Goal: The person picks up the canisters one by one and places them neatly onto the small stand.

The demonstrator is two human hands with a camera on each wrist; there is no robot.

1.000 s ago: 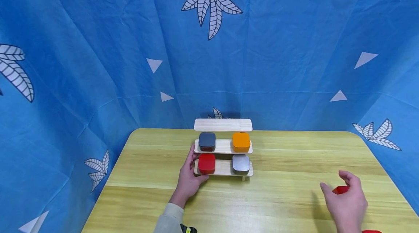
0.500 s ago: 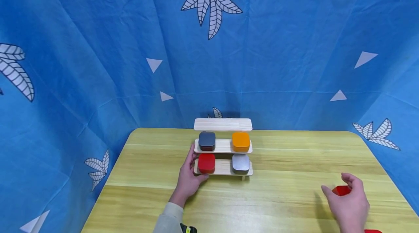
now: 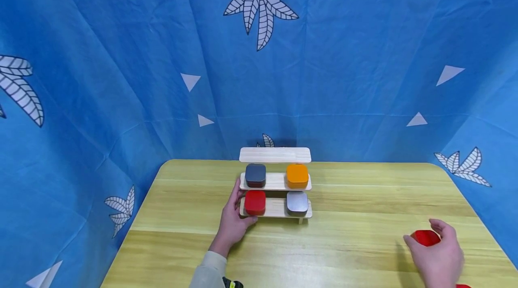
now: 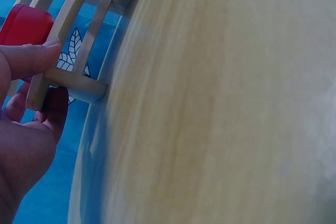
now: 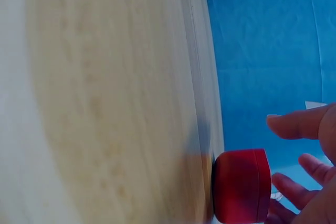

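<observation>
My left hand [image 3: 234, 225] grips the left end of the lowest board of a small wooden tiered shelf [image 3: 277, 207], thumb on top and fingers underneath in the left wrist view. On that board, a red tin [image 3: 255, 202] sits beside the hand and a silver tin [image 3: 297, 203] stands at the other end. The middle board carries a dark blue tin [image 3: 256, 175] and an orange tin [image 3: 297, 175]. At the right of the table, my right hand [image 3: 439, 252] hovers, thumb and fingers spread, around another red tin [image 5: 241, 186]; the right wrist view shows the thumb apart from it.
The shelf's top board [image 3: 275, 154] bears nothing. A further red thing [image 3: 463, 285] peeks in at the bottom edge, beside the right wrist. The wooden table [image 3: 344, 252] ends at a blue patterned cloth [image 3: 364, 54] behind and at the sides.
My right hand has shifted a little to the right and nearer to me, so more of the red tin there shows. My left hand has stayed on the shelf.
</observation>
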